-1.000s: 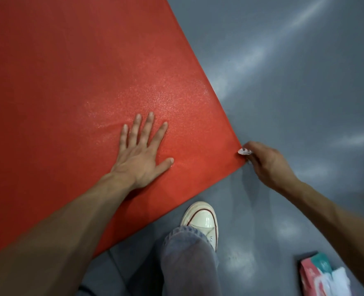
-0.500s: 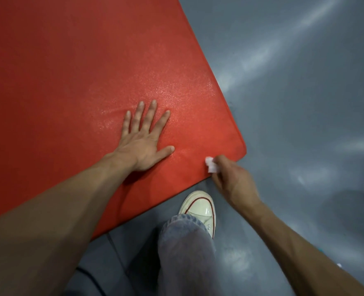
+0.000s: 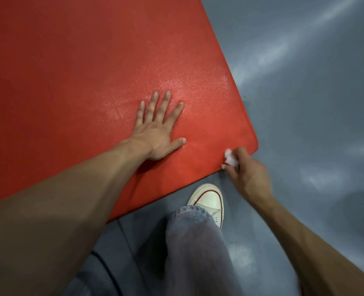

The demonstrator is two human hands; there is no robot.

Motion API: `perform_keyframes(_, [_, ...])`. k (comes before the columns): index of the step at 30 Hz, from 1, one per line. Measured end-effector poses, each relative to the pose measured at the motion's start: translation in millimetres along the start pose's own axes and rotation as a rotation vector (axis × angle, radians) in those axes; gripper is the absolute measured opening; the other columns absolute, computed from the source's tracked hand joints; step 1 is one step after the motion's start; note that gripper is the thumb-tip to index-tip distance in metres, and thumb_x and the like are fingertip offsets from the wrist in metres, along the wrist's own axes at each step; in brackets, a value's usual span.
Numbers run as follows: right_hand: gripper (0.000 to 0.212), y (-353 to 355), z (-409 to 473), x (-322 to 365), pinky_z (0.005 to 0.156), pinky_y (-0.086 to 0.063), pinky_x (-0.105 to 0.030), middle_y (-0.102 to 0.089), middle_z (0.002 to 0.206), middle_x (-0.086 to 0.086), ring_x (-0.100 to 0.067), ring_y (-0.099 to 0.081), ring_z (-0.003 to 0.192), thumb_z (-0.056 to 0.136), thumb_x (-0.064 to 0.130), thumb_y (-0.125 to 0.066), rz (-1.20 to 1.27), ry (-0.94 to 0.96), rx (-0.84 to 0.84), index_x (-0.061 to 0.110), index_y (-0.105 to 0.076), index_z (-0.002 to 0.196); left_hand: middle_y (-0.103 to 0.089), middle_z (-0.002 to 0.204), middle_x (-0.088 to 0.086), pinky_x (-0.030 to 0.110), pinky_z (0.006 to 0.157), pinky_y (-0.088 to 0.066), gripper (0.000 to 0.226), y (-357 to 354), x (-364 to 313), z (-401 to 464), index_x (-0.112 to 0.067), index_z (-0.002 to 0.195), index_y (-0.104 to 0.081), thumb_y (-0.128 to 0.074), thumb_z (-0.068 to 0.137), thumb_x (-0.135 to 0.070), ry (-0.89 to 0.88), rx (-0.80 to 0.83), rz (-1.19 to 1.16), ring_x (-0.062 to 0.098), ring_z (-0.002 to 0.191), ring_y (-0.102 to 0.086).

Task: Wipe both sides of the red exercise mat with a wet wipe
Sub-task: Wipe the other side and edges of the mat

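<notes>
Looking down from your head camera, you see the red exercise mat (image 3: 80, 82) lying flat on the grey floor (image 3: 315, 103), its near corner at the right. Your left hand (image 3: 157, 133) rests palm-down on the mat, fingers straight and spread, holding nothing. Your right hand (image 3: 248, 174) pinches a crumpled wet wipe (image 3: 230, 158) with curled fingers against the mat's near edge beside that corner. Your white sneaker (image 3: 208, 201) stands on the floor just below.

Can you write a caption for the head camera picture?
Left hand flat on red foam exercise mat; right hand wipes its edge.
</notes>
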State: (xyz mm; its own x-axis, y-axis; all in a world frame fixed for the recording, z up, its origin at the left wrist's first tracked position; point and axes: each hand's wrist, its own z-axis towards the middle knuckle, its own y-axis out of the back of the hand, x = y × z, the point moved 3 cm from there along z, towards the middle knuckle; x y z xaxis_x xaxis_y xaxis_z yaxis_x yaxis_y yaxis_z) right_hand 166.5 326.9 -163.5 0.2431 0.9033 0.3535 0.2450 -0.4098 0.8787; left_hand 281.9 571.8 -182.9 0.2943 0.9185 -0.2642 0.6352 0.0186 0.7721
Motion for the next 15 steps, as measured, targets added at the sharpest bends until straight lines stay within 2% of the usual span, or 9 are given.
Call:
perform_keyframes(2, [0.021,21.7,11.1,-24.8,0.059,-0.041,-0.038,-0.068,0.078,-0.008,-0.040,-0.064,0.074,0.093,0.030,-0.062,0.007,-0.172,-0.113,0.017,-0.046,0.092,0.048,0.157,0.000,0.054,0.120,0.023,0.096,-2.1,0.8,0.8,-0.039,0.155,0.029,-0.038,0.095,-0.074,0.002,-0.007,0.003,0.028,0.144,0.045])
perform_keyframes(4, [0.017,23.9,9.5,-21.2,0.058,-0.041,-0.037,-0.069,0.077,-0.008,-0.040,-0.065,0.072,0.095,0.028,-0.059,0.022,-0.180,-0.170,0.016,-0.048,0.093,0.048,0.157,0.000,0.055,0.120,0.023,0.096,-3.6,1.0,1.2,-0.038,0.156,0.029,-0.037,0.095,-0.074,-0.001,-0.009,-0.001,0.028,0.144,0.045])
perform_keyframes(8, [0.014,-21.8,-27.1,52.5,0.053,-0.030,-0.030,-0.059,0.068,-0.003,-0.032,-0.058,0.062,0.094,0.030,-0.059,0.006,0.173,0.035,0.018,-0.050,0.092,0.049,0.156,0.000,0.056,0.120,0.022,0.096,-4.6,2.2,1.9,-0.038,0.156,0.029,-0.036,0.095,-0.075,-0.009,-0.014,0.005,0.028,0.144,0.045])
perform_keyframes(10, [0.018,-30.3,-27.5,60.1,0.054,-0.029,-0.031,-0.057,0.070,-0.002,-0.029,-0.056,0.063,0.089,0.034,-0.059,-0.045,0.251,0.070,0.018,-0.052,0.093,0.048,0.157,0.000,0.055,0.120,0.022,0.096,-5.6,4.0,2.8,-0.038,0.156,0.029,-0.036,0.095,-0.075,-0.015,-0.024,0.001,0.028,0.144,0.045])
perform_keyframes(12, [0.022,-19.9,-16.8,38.8,0.055,-0.029,-0.032,-0.056,0.070,-0.004,-0.033,-0.057,0.064,0.088,0.038,-0.061,-0.123,0.231,0.040,0.018,-0.052,0.092,0.047,0.157,0.001,0.055,0.120,0.023,0.096,-5.7,4.9,2.3,-0.038,0.155,0.029,-0.036,0.095,-0.075,-0.019,-0.028,0.000,0.028,0.144,0.044])
perform_keyframes(15, [0.022,12.4,1.0,-10.0,0.057,-0.034,-0.034,-0.064,0.073,-0.014,-0.039,-0.063,0.070,0.089,0.032,-0.068,-0.143,0.018,-0.068,0.017,-0.054,0.095,0.046,0.159,0.001,0.055,0.120,0.023,0.096,-6.1,5.3,2.7,-0.038,0.156,0.028,-0.036,0.095,-0.075,-0.024,-0.037,-0.001,0.028,0.145,0.043])
